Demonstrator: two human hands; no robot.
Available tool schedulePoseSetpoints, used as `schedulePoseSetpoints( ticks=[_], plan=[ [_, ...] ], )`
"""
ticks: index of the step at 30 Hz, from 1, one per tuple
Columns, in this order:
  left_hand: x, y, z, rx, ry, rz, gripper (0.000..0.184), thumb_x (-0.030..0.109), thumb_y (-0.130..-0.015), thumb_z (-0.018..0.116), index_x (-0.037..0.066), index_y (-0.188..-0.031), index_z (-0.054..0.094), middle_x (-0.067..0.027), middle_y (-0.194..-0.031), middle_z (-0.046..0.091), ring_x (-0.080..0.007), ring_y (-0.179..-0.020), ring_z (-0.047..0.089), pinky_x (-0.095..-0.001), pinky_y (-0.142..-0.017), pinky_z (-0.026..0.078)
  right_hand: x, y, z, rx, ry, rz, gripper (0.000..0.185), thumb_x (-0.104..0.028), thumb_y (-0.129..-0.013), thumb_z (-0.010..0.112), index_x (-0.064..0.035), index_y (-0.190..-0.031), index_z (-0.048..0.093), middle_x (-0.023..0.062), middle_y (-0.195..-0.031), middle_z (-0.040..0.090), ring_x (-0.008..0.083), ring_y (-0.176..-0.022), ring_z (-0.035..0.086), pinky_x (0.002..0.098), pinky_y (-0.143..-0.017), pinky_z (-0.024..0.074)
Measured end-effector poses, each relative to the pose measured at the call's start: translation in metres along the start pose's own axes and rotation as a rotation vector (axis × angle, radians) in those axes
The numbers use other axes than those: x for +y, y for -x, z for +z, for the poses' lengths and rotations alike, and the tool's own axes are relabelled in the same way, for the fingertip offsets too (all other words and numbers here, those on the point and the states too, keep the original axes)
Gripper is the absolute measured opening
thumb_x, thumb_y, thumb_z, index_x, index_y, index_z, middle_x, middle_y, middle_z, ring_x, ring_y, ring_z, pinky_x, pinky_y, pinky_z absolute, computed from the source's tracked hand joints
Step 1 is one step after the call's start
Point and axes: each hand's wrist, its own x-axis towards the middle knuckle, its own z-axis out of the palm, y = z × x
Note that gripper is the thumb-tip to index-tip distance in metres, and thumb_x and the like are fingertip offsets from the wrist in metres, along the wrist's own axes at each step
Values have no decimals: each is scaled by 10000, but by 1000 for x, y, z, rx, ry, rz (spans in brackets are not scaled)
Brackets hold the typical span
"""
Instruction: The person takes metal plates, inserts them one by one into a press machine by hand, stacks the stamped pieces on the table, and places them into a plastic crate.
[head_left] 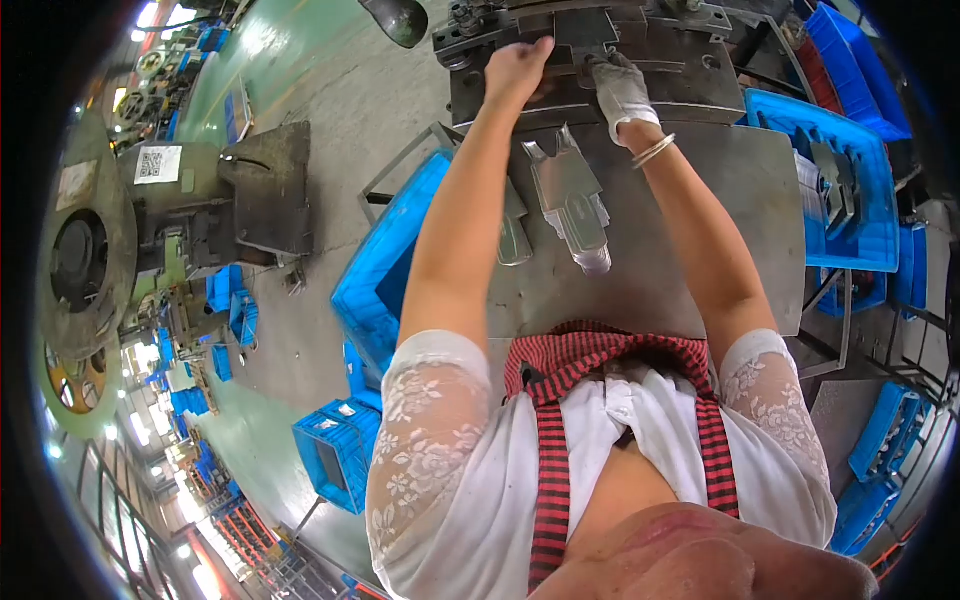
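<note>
Nearest to the camera are the person's white blouse (460, 520) and red-and-black striped apron (551, 490). Ahead, both hands reach to a dark metal die (690, 92). Left grip (516, 74) is bare, with fingers curled and thumb out; right grip (622, 88) wears a pale glove, its fingers at the edge of the die. Whether either one grips something, one cannot tell. Between them, on the die, a flat metal piece (588, 28) is lying. Formed metal parts (575, 205) rest on the table (680, 240), nearer to the body than both grips. To the right of the right grip stands a blue crate (875, 235) with metal plates. Far left of the left grip, a machine carries a white label (158, 164) with a QR code; no words can be read.
</note>
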Motion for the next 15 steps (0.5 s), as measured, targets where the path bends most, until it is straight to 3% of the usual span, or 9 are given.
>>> schedulePoseSetpoints(
  ticks=[1,2,3,5,7,9,12,14,15],
  plan=[
    [-13,12,-15,59,-348,151,501,474,-709,564,-6,-849,587,-144,-768,600,-262,-719,586,-359,-640,459,3,0,2,-8,-40,29,213,-87,-710,421,-69,-829,597,115,-866,590,252,-856,546,312,-756,426],
    [-18,37,-30,60,-537,35,550,523,-695,539,2,-864,587,-157,-799,598,-281,-760,579,-362,-682,443,7,1,5,-15,-82,67,216,-86,-704,424,-71,-834,597,116,-863,590,251,-854,547,313,-752,427],
    [-24,63,-45,57,-725,-78,600,573,-682,515,11,-878,588,-171,-830,596,-299,-802,572,-365,-723,427,12,1,6,-75,206,-122,212,-81,-707,424,-74,-835,593,122,-887,584,242,-863,545,302,-757,425],
    [-73,101,-72,-242,-975,-206,591,569,-653,543,20,-864,589,-160,-829,607,-297,-797,587,-354,-685,459,17,-1,15,12,41,-66,212,-78,-710,421,-72,-844,586,120,-900,581,235,-873,542,293,-769,420],
    [-104,132,-78,-443,-705,-629,489,493,-675,586,15,-779,600,-124,-684,607,-229,-614,606,-306,-563,468,15,2,22,27,-64,-22,214,-75,-711,420,-70,-855,578,116,-908,579,231,-881,540,287,-783,416],
    [-129,142,-87,-371,-535,-469,418,425,-697,601,8,-712,595,-109,-609,585,-183,-527,582,-276,-494,445,18,2,22,-9,-94,23,219,-72,-711,419,-67,-870,571,110,-911,579,229,-889,537,284,-797,413],
    [-143,142,-103,-214,-397,-165,339,298,-762,572,-5,-611,568,-98,-542,553,-133,-435,519,-268,-417,389,-4,-3,-21,-257,196,-27,272,-110,-819,350,-4,-999,523,121,-1035,542,217,-1001,488,272,-857,383],
    [-114,134,-116,-119,-420,-17,333,281,-772,565,-7,-606,546,-73,-514,529,-123,-405,485,-262,-391,367,1,-7,-15,-121,255,-122,265,-110,-833,344,7,-994,520,116,-1012,552,197,-964,510,262,-840,393],
    [-94,134,-119,-100,-122,-162,314,271,-780,561,6,-613,530,-45,-499,496,-109,-401,460,-248,-389,357,5,-1,-9,-59,280,-154,263,-110,-840,341,13,-991,518,114,-1001,557,187,-946,521,256,-831,397]
  ],
)
